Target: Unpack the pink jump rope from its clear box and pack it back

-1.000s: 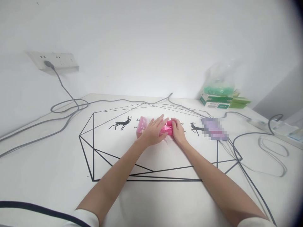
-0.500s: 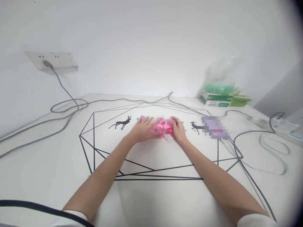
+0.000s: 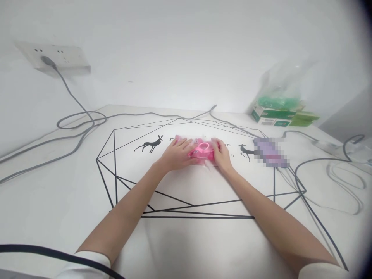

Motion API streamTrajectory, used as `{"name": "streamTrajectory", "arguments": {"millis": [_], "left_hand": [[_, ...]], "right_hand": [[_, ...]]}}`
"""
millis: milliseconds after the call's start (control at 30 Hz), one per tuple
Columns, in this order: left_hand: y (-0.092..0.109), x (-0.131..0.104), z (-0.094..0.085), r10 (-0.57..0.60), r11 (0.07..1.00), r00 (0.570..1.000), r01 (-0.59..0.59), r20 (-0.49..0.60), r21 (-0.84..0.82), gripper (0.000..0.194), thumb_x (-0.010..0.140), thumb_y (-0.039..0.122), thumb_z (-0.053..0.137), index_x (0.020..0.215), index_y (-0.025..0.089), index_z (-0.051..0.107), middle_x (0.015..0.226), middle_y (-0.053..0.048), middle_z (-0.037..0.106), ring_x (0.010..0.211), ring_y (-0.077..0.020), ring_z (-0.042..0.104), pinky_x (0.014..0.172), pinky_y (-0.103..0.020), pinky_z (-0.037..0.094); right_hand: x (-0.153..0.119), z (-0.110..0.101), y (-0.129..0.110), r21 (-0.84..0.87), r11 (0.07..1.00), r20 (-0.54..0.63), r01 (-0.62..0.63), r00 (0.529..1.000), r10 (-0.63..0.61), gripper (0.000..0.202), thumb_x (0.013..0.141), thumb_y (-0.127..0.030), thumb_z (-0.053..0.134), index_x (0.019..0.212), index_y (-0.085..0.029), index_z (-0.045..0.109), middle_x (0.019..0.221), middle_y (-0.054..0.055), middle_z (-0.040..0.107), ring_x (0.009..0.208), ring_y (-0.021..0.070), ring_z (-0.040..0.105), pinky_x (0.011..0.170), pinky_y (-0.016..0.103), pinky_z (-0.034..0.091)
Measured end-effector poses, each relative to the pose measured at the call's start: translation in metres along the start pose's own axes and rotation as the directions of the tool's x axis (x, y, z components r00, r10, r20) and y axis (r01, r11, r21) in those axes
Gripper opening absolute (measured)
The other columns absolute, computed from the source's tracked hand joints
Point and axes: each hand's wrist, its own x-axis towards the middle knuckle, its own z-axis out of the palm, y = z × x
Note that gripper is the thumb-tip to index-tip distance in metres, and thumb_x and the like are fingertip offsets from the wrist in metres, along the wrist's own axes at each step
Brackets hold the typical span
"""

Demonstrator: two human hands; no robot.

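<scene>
A pink package (image 3: 203, 148) in clear plastic lies on the printed table mat, near its middle. A ring-shaped pink part and a darker pink part show through the plastic; what the item is, I cannot make out. My left hand (image 3: 178, 154) lies over the package's left side, fingers stretched across it and the thumb at its near edge. At the right end, my right hand (image 3: 221, 152) grips the package with bent fingers. Both hands partly hide it.
A blurred-out purple object (image 3: 270, 152) lies right of my hands. Green-and-white boxes (image 3: 276, 116) with a plastic bag (image 3: 280, 93) on top stand at the back right. Grey cables (image 3: 81, 141) run across the left and right sides. A socket strip (image 3: 64, 58) is on the wall.
The camera view has tilted and shifted slightly. Both hands stay on the pink package; the pink ring part inside now shows rounder and more face-on.
</scene>
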Motion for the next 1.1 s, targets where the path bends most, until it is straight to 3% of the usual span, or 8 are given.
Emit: {"name": "streamTrajectory", "arguments": {"millis": [167, 400, 800, 967, 1100], "left_hand": [[-0.0029, 0.0005, 0.0005, 0.010, 1.000, 1.000, -0.010, 0.014, -0.010, 0.062, 0.092, 0.061, 0.048, 0.142, 0.023, 0.048, 0.142, -0.012, 0.054, 0.133, -0.0318, 0.047, 0.115, -0.053, 0.027], [-0.0032, 0.0003, 0.0033, 0.011, 1.000, 1.000, -0.011, -0.001, -0.004, 0.062, 0.093, 0.062, 0.046, 0.142, 0.024, 0.049, 0.142, -0.011, 0.055, 0.133, -0.0322, 0.048, 0.116, -0.054, 0.028], [-0.0020, -0.0008, 0.0012, 0.010, 1.000, 1.000, -0.010, -0.017, -0.006, 0.064, 0.093, 0.063, 0.046, 0.143, 0.023, 0.047, 0.142, -0.010, 0.054, 0.133, -0.0326, 0.048, 0.116, -0.055, 0.027], [-0.0022, -0.0005, 0.0025, 0.004, 1.000, 1.000, -0.004, -0.014, -0.001, 0.066, 0.092, 0.065, 0.045, 0.141, 0.020, 0.050, 0.141, -0.011, 0.055, 0.132, -0.0317, 0.048, 0.116, -0.053, 0.027], [-0.0019, 0.0005, 0.0022, -0.002, 1.000, 1.000, 0.002, 0.004, 0.008, 0.067, 0.093, 0.065, 0.043, 0.141, 0.018, 0.050, 0.142, -0.011, 0.054, 0.133, -0.0315, 0.047, 0.116, -0.052, 0.027]], "right_hand": [[0.0010, -0.0014, -0.0004, 0.037, 0.998, 0.019, 0.047, 0.999, -0.048, 0.031, 0.084, -0.041, 0.062, 0.108, -0.022, 0.067, 0.111, 0.007, 0.070, 0.103, 0.0239, 0.062, 0.096, 0.039, 0.045], [0.0017, -0.0004, 0.0026, 0.031, 0.999, 0.021, 0.038, 0.999, -0.038, 0.033, 0.089, -0.047, 0.054, 0.107, -0.023, 0.067, 0.113, 0.006, 0.070, 0.107, 0.0240, 0.061, 0.099, 0.038, 0.042], [0.0002, 0.0016, 0.0055, -0.160, 0.980, 0.093, 0.116, 0.990, -0.102, 0.038, 0.094, -0.045, 0.043, 0.117, -0.023, 0.063, 0.122, 0.011, 0.061, 0.118, 0.0256, 0.053, 0.106, 0.044, 0.037], [-0.0027, 0.0018, 0.0025, -0.235, 0.961, 0.140, 0.148, 0.983, -0.117, 0.037, 0.096, -0.041, 0.038, 0.114, -0.023, 0.065, 0.114, 0.012, 0.060, 0.113, 0.0258, 0.054, 0.105, 0.044, 0.038], [-0.0008, -0.0002, 0.0076, -0.243, 0.957, 0.162, 0.156, 0.980, -0.118, 0.041, 0.096, -0.044, 0.037, 0.120, -0.023, 0.063, 0.119, 0.011, 0.060, 0.115, 0.0259, 0.053, 0.107, 0.045, 0.037]]}}
